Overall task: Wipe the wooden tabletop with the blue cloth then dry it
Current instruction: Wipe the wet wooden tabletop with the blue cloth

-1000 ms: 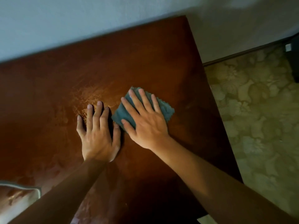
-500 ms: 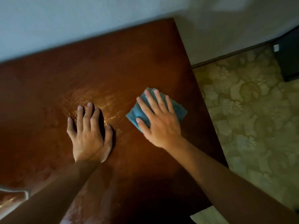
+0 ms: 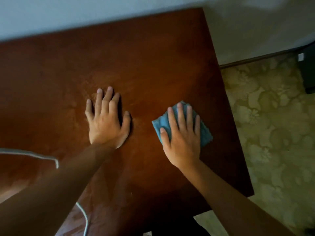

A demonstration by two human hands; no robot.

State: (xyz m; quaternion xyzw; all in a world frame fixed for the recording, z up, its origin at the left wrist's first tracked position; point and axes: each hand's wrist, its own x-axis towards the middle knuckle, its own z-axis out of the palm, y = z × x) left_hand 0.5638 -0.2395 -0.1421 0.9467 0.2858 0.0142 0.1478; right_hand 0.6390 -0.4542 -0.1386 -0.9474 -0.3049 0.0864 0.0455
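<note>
Pressing flat, right hand [image 3: 183,137] pins blue cloth [image 3: 205,132] to wooden tabletop [image 3: 144,65] — fingers straight, cloth underneath; left hand [image 3: 106,122] beside it, palm down, holding nothing

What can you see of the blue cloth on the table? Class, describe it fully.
The blue cloth is a small folded rag of soft, finely ribbed fabric, light blue-teal. It lies flat on the wooden tabletop, towards the right edge but clear of it. The right hand presses on it with straight, spread fingers and covers its middle, so only its left, top and right edges show. The left hand rests flat on bare wood beside it, not touching it.
</note>
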